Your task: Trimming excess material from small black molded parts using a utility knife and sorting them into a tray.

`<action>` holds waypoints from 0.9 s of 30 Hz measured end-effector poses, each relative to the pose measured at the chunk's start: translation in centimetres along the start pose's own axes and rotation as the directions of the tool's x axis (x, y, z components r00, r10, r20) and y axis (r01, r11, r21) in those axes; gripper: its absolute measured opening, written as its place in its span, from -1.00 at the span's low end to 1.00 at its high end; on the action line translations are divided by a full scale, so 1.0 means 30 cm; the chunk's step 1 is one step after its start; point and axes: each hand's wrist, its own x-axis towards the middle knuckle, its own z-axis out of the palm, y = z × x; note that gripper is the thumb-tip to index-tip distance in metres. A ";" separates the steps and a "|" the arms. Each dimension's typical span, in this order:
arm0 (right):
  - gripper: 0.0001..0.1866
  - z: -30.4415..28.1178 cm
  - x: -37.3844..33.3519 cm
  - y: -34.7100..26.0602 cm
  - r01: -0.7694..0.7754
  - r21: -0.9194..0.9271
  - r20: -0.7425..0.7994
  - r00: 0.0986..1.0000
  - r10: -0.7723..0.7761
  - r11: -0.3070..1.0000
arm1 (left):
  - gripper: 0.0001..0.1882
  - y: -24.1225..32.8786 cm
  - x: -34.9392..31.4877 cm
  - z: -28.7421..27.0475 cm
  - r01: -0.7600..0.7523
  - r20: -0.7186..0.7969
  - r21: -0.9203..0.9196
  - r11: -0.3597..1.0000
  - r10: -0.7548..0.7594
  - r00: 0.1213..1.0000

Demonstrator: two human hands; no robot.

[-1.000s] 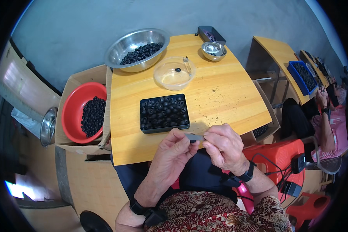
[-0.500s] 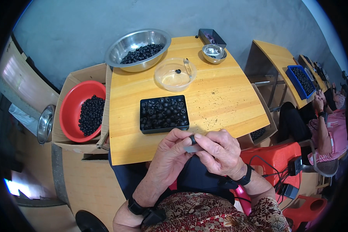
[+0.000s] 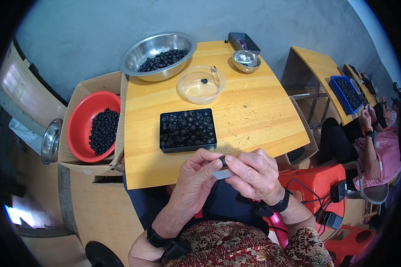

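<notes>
Both hands meet just past the table's near edge. Between the fingertips of my left hand (image 3: 196, 178) is a small black round piece (image 3: 223, 160). My right hand (image 3: 254, 175) is closed on a flat grey blade (image 3: 222, 174), its thumb and forefinger also touching the piece; the fingers hide the blade's far end. Right beyond the hands, a black rectangular tray (image 3: 161, 135) is filled with similar black round pieces, several showing a hole. A clear plastic bowl (image 3: 186, 91) further back has one black piece and a small cutter-like tool (image 3: 215, 76) in it.
A steel basin (image 3: 130, 60) of black pieces stands back left. Left of the table, a red basin (image 3: 78, 129) sits in a cardboard box (image 3: 91, 83). Small metal bowls (image 3: 246, 67) and a dark tray (image 3: 254, 44) are back right. A person (image 3: 374, 151) sits at another table, right.
The blade has turned slightly, so its flat face shows brighter beneath the piece. Both hands stay close together at the same spot; the whole view has shifted a little.
</notes>
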 end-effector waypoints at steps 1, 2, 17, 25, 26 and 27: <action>-0.50 -0.001 -0.004 0.001 -0.001 -0.002 0.000 1.000 0.001 1.000 | -0.89 -0.001 0.001 0.001 0.002 0.001 -0.001 1.000 -0.002 1.000; -0.56 -0.002 -0.008 0.002 0.000 0.018 0.007 1.000 -0.001 1.000 | -0.89 0.000 0.000 0.004 -0.006 -0.006 -0.004 1.000 0.006 1.000; -0.59 0.012 -0.022 0.012 -0.073 -0.040 -0.031 0.997 0.072 0.997 | -0.87 -0.010 -0.005 0.010 -0.096 -0.026 0.031 0.995 0.097 0.995; -0.51 0.025 -0.020 0.017 -0.056 -0.056 -0.010 0.998 0.055 0.997 | -0.93 -0.016 -0.001 0.015 -0.144 -0.057 0.103 0.984 0.151 0.987; -0.51 0.033 -0.022 0.018 -0.054 -0.043 -0.023 0.998 0.054 0.998 | -0.94 -0.017 0.001 0.017 -0.152 -0.057 0.106 0.983 0.159 0.986; -0.51 0.039 -0.024 0.020 -0.053 -0.029 -0.036 0.998 0.052 0.998 | -0.95 -0.017 0.001 0.018 -0.161 -0.058 0.108 0.981 0.167 0.984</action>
